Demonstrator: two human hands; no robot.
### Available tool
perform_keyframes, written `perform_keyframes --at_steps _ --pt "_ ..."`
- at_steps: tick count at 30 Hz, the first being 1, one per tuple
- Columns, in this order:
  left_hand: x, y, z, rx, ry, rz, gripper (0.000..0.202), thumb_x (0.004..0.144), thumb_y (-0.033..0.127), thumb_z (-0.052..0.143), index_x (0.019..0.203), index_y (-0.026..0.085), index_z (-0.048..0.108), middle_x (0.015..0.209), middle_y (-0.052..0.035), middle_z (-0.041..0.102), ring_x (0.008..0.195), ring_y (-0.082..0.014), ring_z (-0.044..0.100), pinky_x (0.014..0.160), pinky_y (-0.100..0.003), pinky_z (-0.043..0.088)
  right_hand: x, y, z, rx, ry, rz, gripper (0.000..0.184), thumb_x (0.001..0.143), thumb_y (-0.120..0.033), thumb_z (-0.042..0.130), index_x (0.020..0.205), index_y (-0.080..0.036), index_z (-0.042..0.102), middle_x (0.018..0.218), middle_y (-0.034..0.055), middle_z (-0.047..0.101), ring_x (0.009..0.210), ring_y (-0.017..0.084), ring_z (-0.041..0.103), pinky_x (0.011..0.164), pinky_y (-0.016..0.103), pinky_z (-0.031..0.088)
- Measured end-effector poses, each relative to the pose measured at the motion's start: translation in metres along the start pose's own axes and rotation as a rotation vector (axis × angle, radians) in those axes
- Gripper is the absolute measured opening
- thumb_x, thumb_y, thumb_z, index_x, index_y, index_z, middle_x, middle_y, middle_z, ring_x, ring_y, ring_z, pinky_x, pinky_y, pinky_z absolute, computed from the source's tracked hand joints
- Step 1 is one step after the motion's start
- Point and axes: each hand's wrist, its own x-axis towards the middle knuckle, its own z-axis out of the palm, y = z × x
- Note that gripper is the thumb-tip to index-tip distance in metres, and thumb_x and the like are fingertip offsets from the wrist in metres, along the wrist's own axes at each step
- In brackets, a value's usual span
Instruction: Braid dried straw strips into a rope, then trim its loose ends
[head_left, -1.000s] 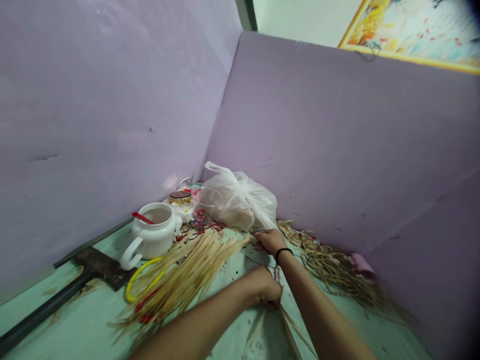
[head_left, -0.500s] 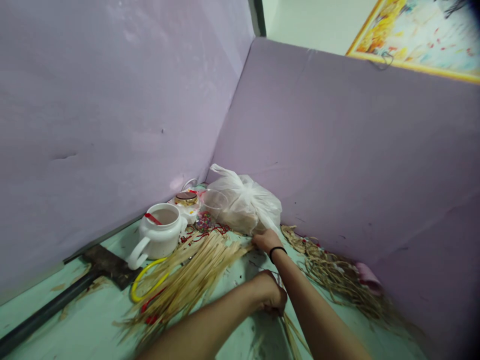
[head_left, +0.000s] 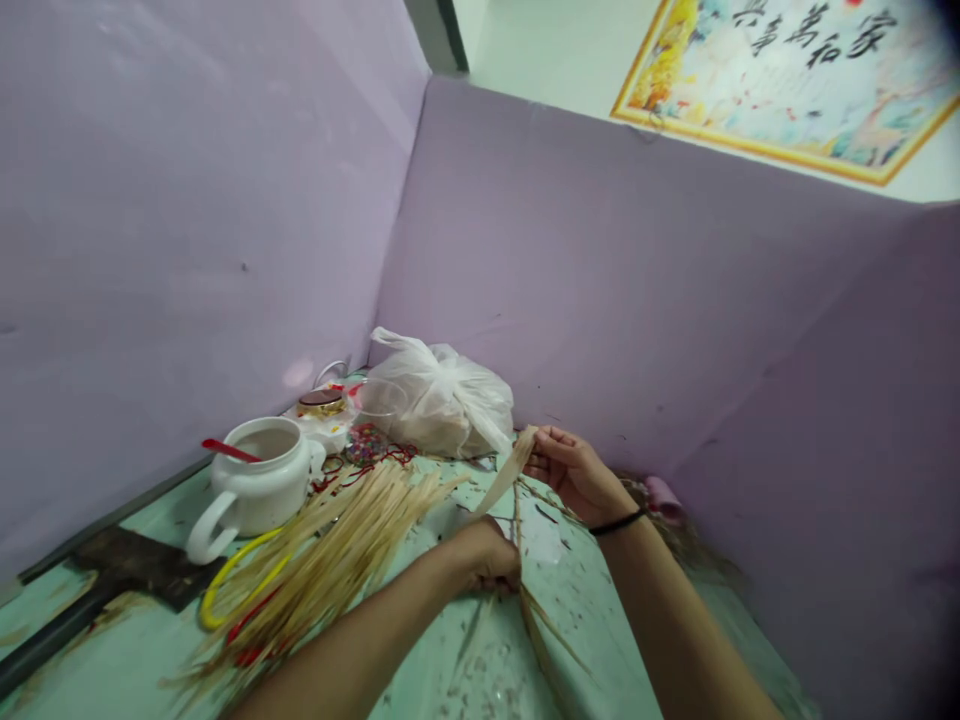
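Observation:
My right hand [head_left: 574, 472], with a black band on its wrist, pinches the upper end of a pale flat straw strip [head_left: 504, 478]. The strip slants down toward my left hand [head_left: 487, 560], where its lower end is hidden. My left hand is closed around a thin straw cord [head_left: 517, 515] that runs upward from the fist. Loose straw strands [head_left: 541, 640] trail out below that fist. Left of both hands lies a spread bundle of dry straw strips [head_left: 352, 550].
A white pot [head_left: 259, 490] holding a red-handled tool stands at left, near a yellow ring [head_left: 214, 600] and a dark hatchet-like tool [head_left: 142, 565]. Behind are a tied plastic bag [head_left: 450, 400] and bagged beads [head_left: 366, 443]. Purple walls enclose the green tabletop [head_left: 442, 660].
My right hand has moved from beside the straw bundle, back toward me and right, now raising a flat strip. My left hand stays closed on the cord. The view has turned right.

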Motion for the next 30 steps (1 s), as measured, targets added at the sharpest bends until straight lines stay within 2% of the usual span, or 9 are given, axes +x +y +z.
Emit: perform_keyframes --at_steps 5,7,9,12,15,17,23,30 --pt "-0.016 0.01 -0.008 -0.014 0.004 -0.133 0.011 0.052 0.008 0.053 0.042 0.014 0.051 0.033 0.0025 0.041 0.03 -0.0068 0.03 0.035 -0.022 0.019 -0.038 0.0 -0.034 -0.078 0.057 0.019 0.027 0.061 -0.035 0.068 0.066 -0.018 0.048 0.055 -0.006 0.048 0.046 0.006 0.047 0.058 0.024 0.048" --pt "-0.02 0.014 -0.01 -0.016 -0.011 -0.145 0.008 0.052 0.009 0.053 0.045 0.013 0.054 0.034 0.0031 0.041 0.03 -0.0062 0.03 0.035 -0.021 0.019 -0.049 0.01 -0.044 -0.232 0.113 0.038 0.025 0.062 -0.034 0.067 0.064 -0.017 0.049 0.051 -0.007 0.044 0.042 0.005 0.041 0.051 0.022 0.045" --pt "-0.022 0.016 -0.012 -0.008 -0.029 -0.153 0.006 0.053 0.01 0.053 0.048 0.013 0.056 0.035 0.0034 0.042 0.03 -0.0053 0.029 0.035 -0.021 0.018 -0.054 0.027 -0.05 -0.433 0.162 0.067 0.021 0.062 -0.03 0.065 0.06 -0.016 0.05 0.046 -0.0071 0.042 0.039 0.005 0.035 0.042 0.018 0.035" --pt "-0.022 0.016 -0.013 -0.02 -0.031 -0.151 0.003 0.053 0.013 0.055 0.05 0.012 0.056 0.037 0.0037 0.043 0.031 -0.0044 0.029 0.034 -0.02 0.018 -0.053 0.06 -0.047 -0.61 0.122 0.155 0.015 0.064 -0.025 0.059 0.056 -0.015 0.052 0.041 -0.007 0.041 0.038 0.005 0.033 0.039 0.018 0.026" --pt "-0.018 0.011 -0.015 -0.025 -0.043 -0.139 0.008 0.053 0.019 0.058 0.048 0.013 0.054 0.037 0.0041 0.043 0.03 -0.0038 0.027 0.033 -0.02 0.015 -0.049 0.087 -0.041 -0.672 0.065 0.168 0.011 0.065 -0.021 0.055 0.056 -0.014 0.054 0.042 -0.0067 0.043 0.04 0.006 0.035 0.041 0.018 0.027" --pt "-0.015 0.008 -0.016 -0.02 -0.068 -0.131 0.012 0.053 0.023 0.058 0.049 0.013 0.052 0.038 0.0046 0.042 0.029 -0.0034 0.026 0.032 -0.02 0.013 -0.047 0.096 -0.04 -0.696 0.085 0.155 0.012 0.066 -0.022 0.053 0.057 -0.014 0.056 0.043 -0.0057 0.045 0.041 0.006 0.036 0.042 0.018 0.028" --pt "-0.011 0.005 -0.021 -0.085 -0.114 -0.092 0.018 0.05 0.028 0.06 0.059 0.014 0.054 0.042 0.0056 0.046 0.03 -0.0022 0.026 0.032 -0.018 0.011 -0.054 0.097 -0.044 -0.69 0.149 0.118 0.011 0.063 -0.019 0.056 0.055 -0.013 0.058 0.041 -0.0051 0.047 0.041 0.006 0.036 0.041 0.018 0.027" --pt "-0.011 0.005 -0.021 -0.083 -0.127 -0.084 0.017 0.051 0.028 0.058 0.058 0.014 0.053 0.042 0.0053 0.045 0.029 -0.002 0.025 0.03 -0.018 0.01 -0.064 0.088 -0.031 -0.527 0.043 0.23 0.022 0.067 -0.014 0.047 0.046 -0.015 0.053 0.038 -0.0037 0.05 0.035 0.007 0.042 0.038 0.017 0.031"
